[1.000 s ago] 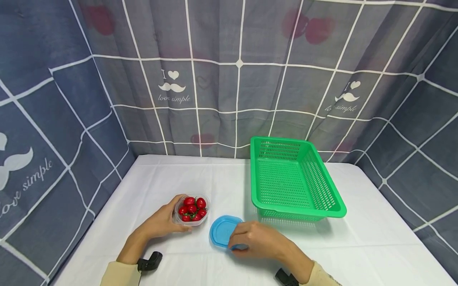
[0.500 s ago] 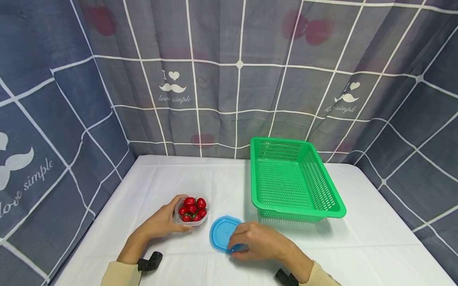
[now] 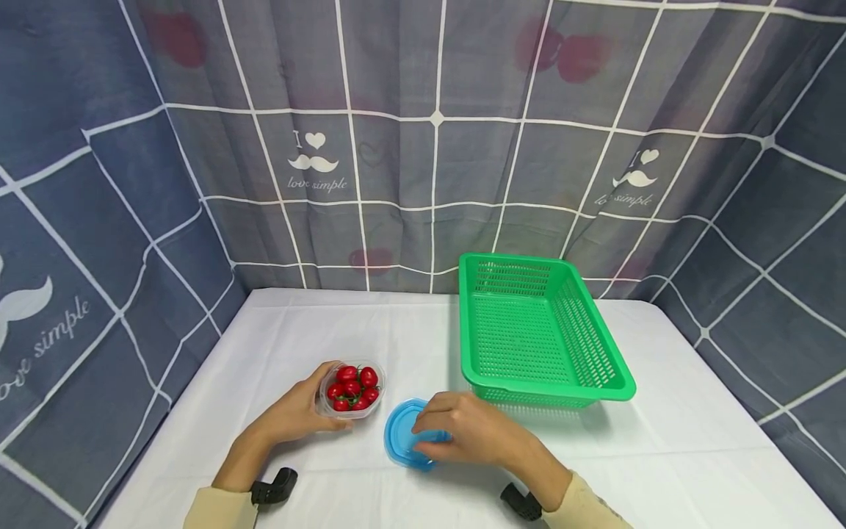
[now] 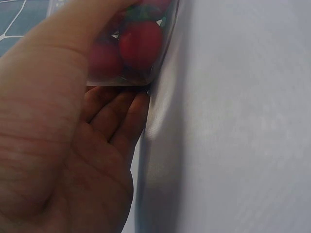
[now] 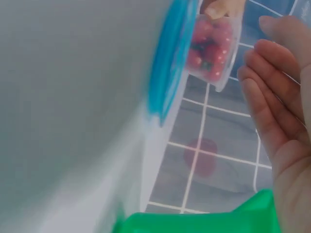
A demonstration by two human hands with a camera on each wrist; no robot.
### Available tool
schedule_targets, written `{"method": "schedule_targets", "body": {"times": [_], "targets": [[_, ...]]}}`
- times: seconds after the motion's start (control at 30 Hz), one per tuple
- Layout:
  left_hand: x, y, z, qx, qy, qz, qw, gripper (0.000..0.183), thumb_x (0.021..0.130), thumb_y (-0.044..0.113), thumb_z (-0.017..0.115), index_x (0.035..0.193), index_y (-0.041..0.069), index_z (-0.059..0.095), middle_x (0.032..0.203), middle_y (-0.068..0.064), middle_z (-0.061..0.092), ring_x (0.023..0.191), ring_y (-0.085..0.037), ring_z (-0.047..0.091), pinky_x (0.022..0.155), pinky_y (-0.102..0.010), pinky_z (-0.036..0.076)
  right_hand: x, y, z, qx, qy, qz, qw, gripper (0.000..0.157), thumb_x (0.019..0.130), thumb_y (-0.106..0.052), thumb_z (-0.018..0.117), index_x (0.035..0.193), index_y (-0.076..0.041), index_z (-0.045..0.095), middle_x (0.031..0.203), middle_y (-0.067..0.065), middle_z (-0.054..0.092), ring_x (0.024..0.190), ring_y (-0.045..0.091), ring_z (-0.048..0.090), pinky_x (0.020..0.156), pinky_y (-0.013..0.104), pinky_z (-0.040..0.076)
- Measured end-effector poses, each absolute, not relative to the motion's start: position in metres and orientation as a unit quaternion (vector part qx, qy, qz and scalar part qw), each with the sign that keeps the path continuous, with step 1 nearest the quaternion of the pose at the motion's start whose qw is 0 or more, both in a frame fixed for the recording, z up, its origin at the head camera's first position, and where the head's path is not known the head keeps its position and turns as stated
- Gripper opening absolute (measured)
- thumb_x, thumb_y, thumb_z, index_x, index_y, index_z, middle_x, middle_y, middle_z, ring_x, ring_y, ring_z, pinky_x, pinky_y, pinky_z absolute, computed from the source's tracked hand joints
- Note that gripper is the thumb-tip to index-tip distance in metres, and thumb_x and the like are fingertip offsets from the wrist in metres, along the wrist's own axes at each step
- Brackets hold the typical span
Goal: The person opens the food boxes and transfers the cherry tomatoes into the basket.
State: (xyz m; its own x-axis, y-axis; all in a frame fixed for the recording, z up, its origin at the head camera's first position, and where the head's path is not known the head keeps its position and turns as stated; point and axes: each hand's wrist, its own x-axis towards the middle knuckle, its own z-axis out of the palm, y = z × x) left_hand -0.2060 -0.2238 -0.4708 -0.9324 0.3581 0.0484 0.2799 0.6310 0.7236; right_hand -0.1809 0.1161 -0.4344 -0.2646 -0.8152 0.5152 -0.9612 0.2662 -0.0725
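My left hand (image 3: 300, 408) holds a clear plastic container (image 3: 326, 405) of small red tomatoes (image 3: 352, 389), its thumb on the near side and its fingers around the left and far sides. In the left wrist view, the fingers (image 4: 116, 114) lie by the container's lower edge, and tomatoes (image 4: 141, 43) show through its wall. To the right lies a blue plastic lid (image 3: 402, 433), flat on the white cloth. Over its right part hovers my right hand (image 3: 472, 430); in the right wrist view its loosely bent fingers (image 5: 272, 92) are apart from the lid (image 5: 170, 63), with nothing between them.
A green perforated basket (image 3: 522, 338) stands at the back right, close behind my right hand. White cloth (image 3: 317, 492) covers the table. Grey-blue curtains (image 3: 396, 169) with white lines enclose the back and both sides.
My right hand has let go of the lid's near right edge and lifted slightly, its fingers now spread apart. The left hand and the container stay put. The head view has shifted a little.
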Motion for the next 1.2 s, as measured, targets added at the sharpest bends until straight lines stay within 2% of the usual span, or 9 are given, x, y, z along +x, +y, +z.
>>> {"method": "schedule_targets", "body": {"times": [0.23,0.57,0.97,1.2], "targets": [[-0.206,-0.224,-0.471,0.177,0.902,0.391,0.049,0.102,0.07,0.048,0.094,0.15,0.019,0.039,0.152,-0.015,0.051,0.142,-0.041,0.047,0.113,-0.068,0.036,-0.184,0.115,-0.423,0.551,-0.784,0.198,0.206,0.017,0.085,-0.024,0.086,0.096,-0.013,0.08,0.095,-0.007,0.076,0.092,0.004,0.07,0.086,0.014,0.054],[-0.206,-0.225,-0.471,0.181,0.902,0.389,0.043,0.101,0.069,0.048,0.094,0.149,0.018,0.04,0.15,-0.015,0.053,0.141,-0.041,0.048,0.112,-0.067,0.037,-0.191,0.107,-0.403,0.516,-0.803,0.215,0.207,0.018,0.09,-0.027,0.082,0.103,-0.015,0.079,0.1,-0.006,0.077,0.096,0.006,0.071,0.085,0.016,0.055],[-0.207,-0.225,-0.473,0.186,0.897,0.399,0.039,0.1,0.069,0.045,0.095,0.149,0.019,0.041,0.149,-0.013,0.055,0.14,-0.039,0.05,0.113,-0.066,0.037,-0.204,0.085,-0.393,0.424,-0.868,0.2,0.163,0.036,0.091,-0.037,0.08,0.119,-0.015,0.075,0.117,-0.003,0.075,0.115,0.014,0.068,0.098,0.029,0.056],[-0.206,-0.225,-0.471,0.185,0.898,0.396,0.045,0.103,0.069,0.046,0.095,0.151,0.017,0.04,0.151,-0.014,0.054,0.141,-0.04,0.048,0.113,-0.067,0.036,-0.211,0.074,-0.391,0.378,-0.888,0.214,0.149,0.042,0.092,-0.038,0.079,0.126,-0.014,0.073,0.123,-0.001,0.074,0.119,0.017,0.068,0.098,0.034,0.057]]}}
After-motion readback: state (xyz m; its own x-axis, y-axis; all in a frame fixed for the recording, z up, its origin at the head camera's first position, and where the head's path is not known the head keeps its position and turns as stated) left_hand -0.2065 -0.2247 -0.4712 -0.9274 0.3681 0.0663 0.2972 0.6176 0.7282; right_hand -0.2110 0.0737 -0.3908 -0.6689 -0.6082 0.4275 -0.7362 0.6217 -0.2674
